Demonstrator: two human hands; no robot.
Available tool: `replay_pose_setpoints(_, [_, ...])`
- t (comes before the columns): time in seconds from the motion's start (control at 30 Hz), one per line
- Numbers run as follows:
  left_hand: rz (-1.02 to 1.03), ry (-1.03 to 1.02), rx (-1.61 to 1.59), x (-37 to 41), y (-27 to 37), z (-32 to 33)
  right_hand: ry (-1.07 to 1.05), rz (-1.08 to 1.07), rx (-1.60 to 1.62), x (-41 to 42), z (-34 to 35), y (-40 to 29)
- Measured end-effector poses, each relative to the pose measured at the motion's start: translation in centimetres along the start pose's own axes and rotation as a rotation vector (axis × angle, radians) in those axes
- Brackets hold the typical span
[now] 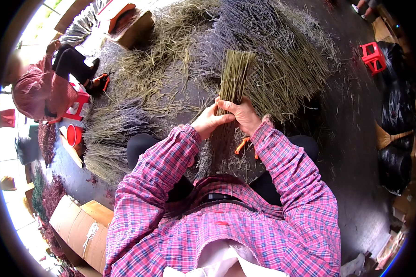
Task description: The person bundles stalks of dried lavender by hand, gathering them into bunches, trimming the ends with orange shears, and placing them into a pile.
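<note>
Both hands grip a thick bundle of dried lavender stems (pixel 236 74) between my knees. The cut stem ends point away from me, and the darker end hangs down towards my lap. My left hand (pixel 211 119) wraps the bundle from the left, its thumb lying across the front. My right hand (pixel 242 113) closes around it from the right, thumb pointing left. Orange-handled shears (pixel 242 145) lie on the floor below my right wrist, partly hidden by my sleeve. Beyond the bundle rises a large pile of dried lavender (pixel 280 65).
A smaller lavender heap (pixel 116 135) lies left of my knee. At the left a person (pixel 45 88) sits beside a red bucket (pixel 75 135). Cardboard boxes (pixel 79 228) stand lower left. A red stool (pixel 372 58), black plastic bags (pixel 397 107) and a broom (pixel 388 137) line the right side.
</note>
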State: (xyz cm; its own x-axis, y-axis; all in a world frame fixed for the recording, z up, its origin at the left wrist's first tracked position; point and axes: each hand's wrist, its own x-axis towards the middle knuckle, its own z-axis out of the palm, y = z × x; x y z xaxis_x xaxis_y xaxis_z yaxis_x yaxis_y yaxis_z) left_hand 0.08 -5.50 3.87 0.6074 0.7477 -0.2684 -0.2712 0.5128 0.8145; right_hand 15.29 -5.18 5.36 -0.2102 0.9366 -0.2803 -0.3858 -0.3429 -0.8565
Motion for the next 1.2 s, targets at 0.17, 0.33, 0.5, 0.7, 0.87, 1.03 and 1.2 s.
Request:
replay_pose_setpoints(0.17, [-0.139,0.028,-0.002,0.2,-0.5,-1.3,-0.050,0.028,-0.134,0.4,-1.8,0.4])
replay_pose_setpoints(0.33, [-0.214,0.104,-0.025,-0.1,0.8,-2.2,0.001,0.060,-0.119,1.0,-3.1,-0.2])
replay_pose_setpoints(0.5, [-0.137,0.140,-0.061,0.5,0.8,-1.9,0.011,-0.001,0.031,1.8,-3.5,0.6])
replay_pose_setpoints(0.7, [-0.033,0.249,-0.051,0.6,0.2,-2.5,0.150,-0.010,0.093,2.0,-1.8,-0.6])
replay_pose_setpoints(0.87, [0.098,0.187,0.064,0.8,-0.3,-1.8,0.138,-0.169,-0.121,1.8,-0.7,0.0])
replay_pose_setpoints(1.03, [0.166,0.272,-0.085,0.6,-0.8,-1.8,0.162,-0.235,-0.068,2.2,-0.5,0.2])
replay_pose_setpoints(1.2, [0.278,0.307,-0.008,0.8,-1.0,-1.6,0.178,-0.286,-0.013,2.1,0.8,0.0])
